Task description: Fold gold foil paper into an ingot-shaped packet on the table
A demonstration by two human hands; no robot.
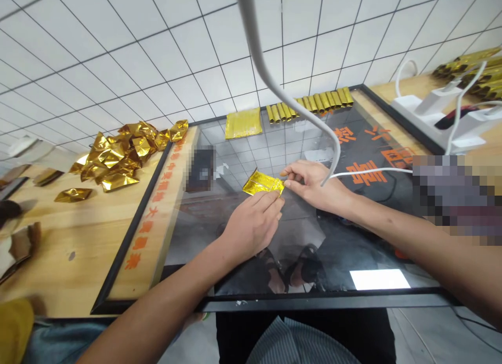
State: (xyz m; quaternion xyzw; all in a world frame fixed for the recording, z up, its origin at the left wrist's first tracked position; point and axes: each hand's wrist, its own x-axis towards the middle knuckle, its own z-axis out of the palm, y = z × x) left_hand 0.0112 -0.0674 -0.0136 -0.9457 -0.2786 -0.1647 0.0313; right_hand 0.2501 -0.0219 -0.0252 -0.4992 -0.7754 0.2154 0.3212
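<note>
A small piece of gold foil paper lies on the dark glass panel, partly folded, with a crumpled right end. My left hand is closed at its near edge, fingers together and pressed against the foil; the thumb is hidden. From the right, my right hand pinches the tip of the foil between thumb and forefinger. Behind, a stack of flat gold paper lies near the panel's far edge. Beside that stack runs a row of gold paper rolls.
Folded gold foil pieces are heaped on the wooden table at left. A white cable hangs close in front. At right stand a white power strip and more gold rolls. A dark blurred item lies on the panel.
</note>
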